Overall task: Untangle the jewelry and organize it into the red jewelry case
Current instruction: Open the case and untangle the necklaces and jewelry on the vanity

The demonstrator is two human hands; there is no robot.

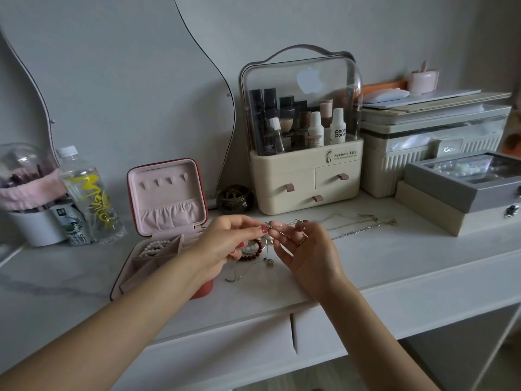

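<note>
Above the white vanity table (366,266), two hands hold one thin chain (283,224) tight between them: the left hand (225,244) pinches one end and the right hand (304,246) pinches the other. The red jewelry case (166,230) sits open just left of the hands with one pearl bracelet (153,247) inside. One red bead bracelet (253,249) lies under the hands, and two more chains (363,224) lie to the right.
</note>
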